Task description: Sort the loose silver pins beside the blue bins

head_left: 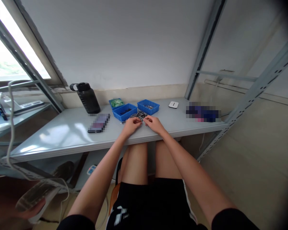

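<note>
My left hand (132, 126) and my right hand (154, 124) meet near the table's front edge, fingertips almost touching. Both have thumb and fingers pinched together. Whatever sits between the fingertips is too small to make out. Just behind them lies a heap of small shiny metal parts (141, 114), perhaps screws or pins. A blue bin (117, 115) with dark small parts stands behind my left hand. Beyond my right hand, another blue bin (155, 110) holds a few small metallic parts.
A green packet (116, 103) lies in a blue container at the back. To the left are a dark water bottle (89, 99) and a phone (99, 123). A white square device (173, 104) and a blurred dark blue item (203, 113) lie on the right. Metal shelf posts (205, 48) frame the table.
</note>
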### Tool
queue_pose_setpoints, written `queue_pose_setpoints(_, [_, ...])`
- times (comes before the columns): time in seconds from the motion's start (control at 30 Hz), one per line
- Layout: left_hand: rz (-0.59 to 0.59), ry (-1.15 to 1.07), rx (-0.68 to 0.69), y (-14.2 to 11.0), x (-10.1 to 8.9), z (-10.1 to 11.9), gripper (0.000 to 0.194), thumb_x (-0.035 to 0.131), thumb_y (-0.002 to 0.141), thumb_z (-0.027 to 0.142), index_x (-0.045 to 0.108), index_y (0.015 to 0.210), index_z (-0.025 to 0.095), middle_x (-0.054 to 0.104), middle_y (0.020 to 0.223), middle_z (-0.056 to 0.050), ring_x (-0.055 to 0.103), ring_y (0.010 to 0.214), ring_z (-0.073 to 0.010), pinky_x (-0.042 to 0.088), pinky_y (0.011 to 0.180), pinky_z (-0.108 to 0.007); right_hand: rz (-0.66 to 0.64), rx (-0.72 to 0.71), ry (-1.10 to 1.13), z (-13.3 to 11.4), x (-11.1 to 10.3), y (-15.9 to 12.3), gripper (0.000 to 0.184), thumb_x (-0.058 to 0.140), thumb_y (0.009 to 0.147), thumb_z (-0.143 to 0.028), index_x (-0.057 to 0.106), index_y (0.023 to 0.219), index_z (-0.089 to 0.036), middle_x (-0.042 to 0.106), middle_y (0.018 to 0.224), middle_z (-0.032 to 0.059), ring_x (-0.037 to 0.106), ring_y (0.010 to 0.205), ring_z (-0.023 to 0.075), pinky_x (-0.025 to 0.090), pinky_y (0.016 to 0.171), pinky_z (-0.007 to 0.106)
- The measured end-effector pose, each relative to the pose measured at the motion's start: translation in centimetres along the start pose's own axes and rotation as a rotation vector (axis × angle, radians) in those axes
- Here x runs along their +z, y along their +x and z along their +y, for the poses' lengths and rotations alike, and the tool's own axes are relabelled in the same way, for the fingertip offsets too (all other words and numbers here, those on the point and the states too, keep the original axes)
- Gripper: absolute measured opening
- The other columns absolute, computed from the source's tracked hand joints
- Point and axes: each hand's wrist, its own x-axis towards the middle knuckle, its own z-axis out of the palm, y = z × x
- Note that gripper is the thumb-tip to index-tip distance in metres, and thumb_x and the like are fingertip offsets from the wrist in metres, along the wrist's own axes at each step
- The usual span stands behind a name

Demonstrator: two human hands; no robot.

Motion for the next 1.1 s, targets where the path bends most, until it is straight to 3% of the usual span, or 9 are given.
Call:
queue_pose_setpoints(0.13, [0.013, -0.002, 0.014, 0.04, 0.05, -0.13, 0.022, 0.058, 0.091, 0.034, 0.064, 0.093, 0.014, 0.068, 0.094, -0.004, 0.065, 0.087, -0.0171, 0.052, 0.082, -0.039, 0.006, 0.01, -0.025, 0.26, 0.03, 0.12, 0.021, 0.05, 0.086, -0.032, 0.064, 0.078, -0.018, 0.064, 0.066, -0.0001, 0.058, 0.063, 0.0144, 0.041, 0.065, 0.025])
queue_pose_setpoints(0.27, [0.038, -0.014, 0.019, 0.02, -0.01, -0.14, 0.022, 0.057, 0.092, 0.034, 0.064, 0.095, 0.014, 0.068, 0.096, -0.005, 0.065, 0.09, -0.0178, 0.051, 0.085, -0.04, 0.0, 0.004, -0.035, 0.48, 0.13, 0.23, 0.017, 0.051, 0.085, -0.028, 0.066, 0.088, -0.019, 0.067, 0.072, 0.0005, 0.06, 0.069, 0.015, 0.042, 0.069, 0.025])
queue_pose_setpoints(0.7, [0.031, -0.008, 0.036, -0.03, -0.11, 0.19, 0.024, 0.056, 0.092, 0.036, 0.065, 0.089, 0.014, 0.068, 0.092, -0.004, 0.064, 0.086, -0.017, 0.051, 0.083, -0.039, -0.002, 0.004, -0.067, 0.27, 0.02, 0.14, 0.021, 0.048, 0.088, -0.031, 0.064, 0.082, -0.019, 0.065, 0.069, -0.0003, 0.058, 0.066, 0.014, 0.041, 0.067, 0.024])
queue_pose_setpoints(0.97, [0.053, -0.046, 0.052, -0.01, -0.26, 0.36, 0.025, 0.054, 0.093, 0.036, 0.064, 0.09, 0.014, 0.067, 0.088, -0.003, 0.064, 0.084, -0.0169, 0.051, 0.082, -0.038, -0.12, -0.052, -0.09, 0.23, 0.15, 0.24, 0.017, 0.053, 0.085, -0.028, 0.067, 0.079, -0.019, 0.066, 0.071, -0.0006, 0.056, 0.067, 0.0138, 0.037, 0.065, 0.023])
queue_pose_setpoints(1.1, [0.048, -0.042, 0.045, -0.04, -0.28, 0.44, 0.024, 0.054, 0.093, 0.036, 0.064, 0.09, 0.014, 0.067, 0.087, -0.003, 0.064, 0.083, -0.0165, 0.051, 0.081, -0.037, -0.115, -0.052, -0.084, 0.08, 0.11, 0.15, 0.019, 0.053, 0.085, -0.03, 0.067, 0.078, -0.02, 0.066, 0.072, -0.0004, 0.056, 0.067, 0.014, 0.037, 0.065, 0.023])
